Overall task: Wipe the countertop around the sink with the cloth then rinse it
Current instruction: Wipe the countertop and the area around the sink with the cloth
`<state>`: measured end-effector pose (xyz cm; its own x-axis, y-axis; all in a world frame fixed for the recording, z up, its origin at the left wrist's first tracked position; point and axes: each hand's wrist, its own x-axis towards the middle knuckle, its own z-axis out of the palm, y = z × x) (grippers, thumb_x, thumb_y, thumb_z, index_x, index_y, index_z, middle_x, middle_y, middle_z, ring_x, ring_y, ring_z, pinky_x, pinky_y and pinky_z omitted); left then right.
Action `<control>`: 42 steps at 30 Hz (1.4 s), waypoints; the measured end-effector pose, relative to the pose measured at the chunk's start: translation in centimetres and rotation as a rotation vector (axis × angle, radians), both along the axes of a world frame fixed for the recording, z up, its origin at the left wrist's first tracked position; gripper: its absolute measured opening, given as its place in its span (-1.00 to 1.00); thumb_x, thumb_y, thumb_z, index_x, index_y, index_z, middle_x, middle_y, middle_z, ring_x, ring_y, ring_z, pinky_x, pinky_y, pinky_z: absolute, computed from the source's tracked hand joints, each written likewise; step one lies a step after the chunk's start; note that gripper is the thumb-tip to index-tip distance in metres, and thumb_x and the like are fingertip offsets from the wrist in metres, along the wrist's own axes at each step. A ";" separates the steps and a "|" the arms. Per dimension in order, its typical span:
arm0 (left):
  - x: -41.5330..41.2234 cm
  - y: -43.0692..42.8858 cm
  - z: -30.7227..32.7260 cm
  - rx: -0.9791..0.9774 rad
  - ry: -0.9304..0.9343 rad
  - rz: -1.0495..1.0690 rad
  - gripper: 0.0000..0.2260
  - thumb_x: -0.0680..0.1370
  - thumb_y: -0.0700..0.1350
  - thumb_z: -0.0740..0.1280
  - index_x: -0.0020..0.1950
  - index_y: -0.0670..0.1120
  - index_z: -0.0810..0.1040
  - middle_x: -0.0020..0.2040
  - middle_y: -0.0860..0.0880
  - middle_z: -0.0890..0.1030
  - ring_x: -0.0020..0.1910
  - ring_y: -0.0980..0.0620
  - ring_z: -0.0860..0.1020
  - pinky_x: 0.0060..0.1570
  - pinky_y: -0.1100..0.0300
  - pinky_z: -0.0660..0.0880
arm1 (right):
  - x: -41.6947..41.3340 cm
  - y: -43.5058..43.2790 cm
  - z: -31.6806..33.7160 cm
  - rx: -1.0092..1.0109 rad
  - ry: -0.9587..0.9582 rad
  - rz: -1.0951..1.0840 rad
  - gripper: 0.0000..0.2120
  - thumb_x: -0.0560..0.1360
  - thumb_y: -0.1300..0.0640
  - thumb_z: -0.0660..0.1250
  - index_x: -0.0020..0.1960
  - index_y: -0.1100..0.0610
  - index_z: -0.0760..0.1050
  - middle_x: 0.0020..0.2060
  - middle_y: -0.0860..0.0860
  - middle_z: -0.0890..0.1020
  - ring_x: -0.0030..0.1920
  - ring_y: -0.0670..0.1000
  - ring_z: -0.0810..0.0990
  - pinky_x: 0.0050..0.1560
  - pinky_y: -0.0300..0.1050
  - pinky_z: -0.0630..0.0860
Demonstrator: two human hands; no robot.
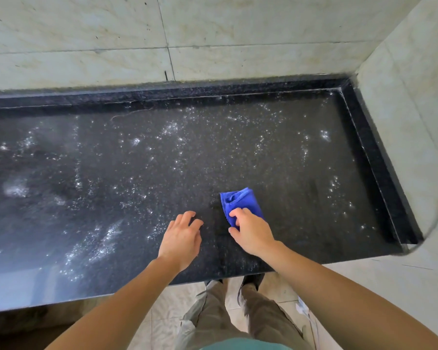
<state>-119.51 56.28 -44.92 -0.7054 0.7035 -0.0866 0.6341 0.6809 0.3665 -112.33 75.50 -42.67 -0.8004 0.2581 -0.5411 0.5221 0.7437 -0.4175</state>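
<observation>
A folded blue cloth (240,202) lies on the black speckled countertop (137,173), right of its middle and near the front edge. My right hand (253,231) grips the cloth's near end, fingers curled over it. Just to its left, my left hand (181,236) rests on the wet stone with fingers spread and loosely bent, holding nothing. White soap suds are scattered over much of the countertop. No sink shows in this view.
A raised black rim (369,147) borders the countertop at the back and right. Pale tiled walls (213,34) stand behind and to the right. Below the front edge are my legs and the tiled floor (162,319).
</observation>
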 end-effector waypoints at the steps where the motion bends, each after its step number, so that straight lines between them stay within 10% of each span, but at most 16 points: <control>1: 0.0 -0.5 0.0 0.012 0.004 0.020 -0.80 0.38 -0.29 0.46 -0.02 -0.15 0.65 0.02 -0.17 0.61 -0.12 -0.19 0.61 -0.19 -0.03 0.58 | -0.1 -0.1 0.0 0.002 -0.014 -0.012 -0.66 0.52 -0.05 0.27 0.27 0.00 0.40 0.05 -0.03 0.54 0.06 0.08 0.54 0.06 0.00 0.48; 11: -0.8 0.0 -0.2 0.130 -0.090 0.149 -0.84 0.47 -0.27 0.31 0.00 -0.21 0.63 -0.04 -0.13 0.58 -0.13 -0.17 0.57 -0.18 -0.04 0.57 | -0.3 -1.2 -2.7 0.408 0.193 -0.122 -0.53 0.45 -0.18 0.32 0.29 -0.02 0.41 0.34 0.12 0.39 0.25 0.18 0.39 0.02 0.13 0.45; 17: -1.4 4.6 -1.3 0.137 -0.011 -0.009 -0.84 0.47 -0.28 0.36 0.03 -0.21 0.62 0.03 -0.17 0.57 -0.06 -0.20 0.56 -0.11 -0.05 0.56 | 1.6 2.5 -3.1 0.282 0.363 -0.046 -0.63 0.39 0.23 0.41 0.18 0.08 0.52 0.19 0.08 0.53 0.10 0.18 0.50 -0.19 0.05 0.58; 22: 0.0 10.6 -1.7 0.080 -0.044 -0.194 -0.77 0.51 -0.20 0.38 0.16 -0.18 0.59 0.21 -0.20 0.55 0.16 -0.22 0.53 0.10 -0.10 0.52 | 9.7 8.9 -0.9 0.226 0.362 -0.528 -0.55 0.52 0.20 0.28 0.39 0.08 0.34 0.26 0.00 0.50 0.24 0.04 0.44 0.25 -0.07 0.42; 32: 2.7 16.6 -5.0 -0.137 0.058 -0.289 -0.56 0.67 0.00 0.02 0.48 -0.19 0.30 0.51 -0.22 0.25 0.50 -0.20 0.20 0.45 -0.10 0.20 | 21.7 21.0 -2.2 0.352 0.289 -1.146 -0.61 0.55 0.19 0.26 0.36 0.17 0.35 0.22 0.14 0.52 0.21 0.16 0.49 0.25 -0.01 0.39; 38: 3.6 16.7 -5.8 -0.158 0.113 -0.271 -0.47 0.64 0.06 -0.06 0.51 -0.23 0.22 0.53 -0.25 0.17 0.53 -0.19 0.09 0.49 -0.03 -0.02 | 18.8 15.5 -5.7 0.574 0.176 -0.961 -0.50 0.56 0.07 0.24 0.46 0.18 0.26 0.42 0.10 0.35 0.39 0.17 0.31 0.33 0.15 0.32; 42: 3.8 16.8 -5.5 -0.176 0.124 -0.257 -0.46 0.63 0.06 -0.05 0.49 -0.24 0.25 0.52 -0.25 0.19 0.53 -0.20 0.11 0.49 -0.05 0.01 | 18.1 9.6 -4.8 0.322 0.412 -0.495 -0.54 0.43 0.32 0.33 0.33 0.19 0.44 0.29 0.07 0.51 0.26 0.11 0.45 0.24 0.08 0.46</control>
